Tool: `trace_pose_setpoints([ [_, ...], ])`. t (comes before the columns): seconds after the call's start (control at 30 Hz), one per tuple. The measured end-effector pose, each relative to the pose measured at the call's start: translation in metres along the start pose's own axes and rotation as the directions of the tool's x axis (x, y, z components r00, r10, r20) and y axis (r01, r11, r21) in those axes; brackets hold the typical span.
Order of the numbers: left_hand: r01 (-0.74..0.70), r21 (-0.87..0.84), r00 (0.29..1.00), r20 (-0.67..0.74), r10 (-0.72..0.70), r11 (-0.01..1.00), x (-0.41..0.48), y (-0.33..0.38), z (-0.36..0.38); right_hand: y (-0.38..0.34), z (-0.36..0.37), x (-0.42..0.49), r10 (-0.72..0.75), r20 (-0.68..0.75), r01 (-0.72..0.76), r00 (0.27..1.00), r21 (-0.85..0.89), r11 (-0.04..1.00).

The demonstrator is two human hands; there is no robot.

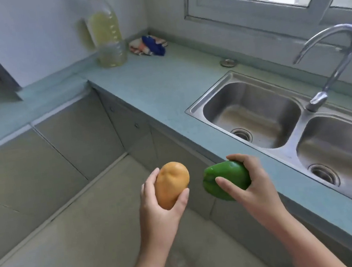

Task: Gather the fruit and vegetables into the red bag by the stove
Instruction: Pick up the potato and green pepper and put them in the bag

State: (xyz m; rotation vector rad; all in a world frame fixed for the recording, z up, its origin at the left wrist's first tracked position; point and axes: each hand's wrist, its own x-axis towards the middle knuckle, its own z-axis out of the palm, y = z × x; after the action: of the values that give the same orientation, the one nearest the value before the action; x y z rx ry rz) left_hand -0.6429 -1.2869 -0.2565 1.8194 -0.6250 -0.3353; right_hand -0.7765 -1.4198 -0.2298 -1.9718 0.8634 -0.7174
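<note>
My left hand (159, 212) grips a tan potato (171, 183), held upright in front of me over the floor. My right hand (251, 188) is closed around a green bell pepper (224, 178), just off the counter's front edge. The two vegetables are side by side, a small gap apart. Neither the red bag nor the stove is in view.
A pale blue L-shaped counter (164, 89) runs along the wall. A steel double sink (250, 109) with a curved tap (328, 62) lies on the right. In the far corner stand a large oil bottle (108, 34) and a crumpled cloth (149, 45). Cabinet doors are below.
</note>
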Motion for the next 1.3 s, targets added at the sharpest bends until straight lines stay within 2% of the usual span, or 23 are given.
trace_pose_setpoints([
  [0.13,0.017,0.037,0.995,-0.104,-0.013,0.999,0.049,-0.002,-0.022,-0.014,0.033,0.057,-0.055,0.037,0.054,0.998,0.020,0.998],
  [0.3,0.015,0.068,0.991,-0.133,-0.006,0.998,0.107,0.001,-0.044,-0.028,0.067,0.115,-0.110,0.056,0.106,0.992,0.059,0.993],
  [0.43,0.012,0.097,0.979,-0.204,0.008,0.995,0.133,-0.002,-0.066,-0.039,0.098,0.152,-0.100,0.149,0.083,0.984,0.114,0.990],
  [0.57,0.081,0.077,0.935,-0.350,-0.049,0.994,0.137,-0.015,-0.102,-0.064,0.146,0.178,-0.165,0.269,0.132,0.949,0.135,0.982],
  [0.73,0.173,0.022,0.826,-0.548,-0.133,0.985,0.130,-0.037,-0.162,-0.109,0.216,0.180,-0.307,0.451,0.247,0.838,0.188,0.950],
  [0.87,0.217,-0.004,0.731,-0.662,-0.165,0.976,0.117,-0.059,-0.215,-0.147,0.275,0.171,-0.379,0.537,0.304,0.753,0.227,0.925],
  [1.07,0.253,-0.044,0.611,-0.767,-0.195,0.966,0.098,-0.100,-0.311,-0.206,0.380,0.137,-0.450,0.613,0.371,0.649,0.261,0.891],
  [1.3,0.239,-0.099,0.463,-0.863,-0.203,0.966,0.064,-0.131,-0.457,-0.308,0.508,0.069,-0.535,0.703,0.427,0.469,0.349,0.834],
])
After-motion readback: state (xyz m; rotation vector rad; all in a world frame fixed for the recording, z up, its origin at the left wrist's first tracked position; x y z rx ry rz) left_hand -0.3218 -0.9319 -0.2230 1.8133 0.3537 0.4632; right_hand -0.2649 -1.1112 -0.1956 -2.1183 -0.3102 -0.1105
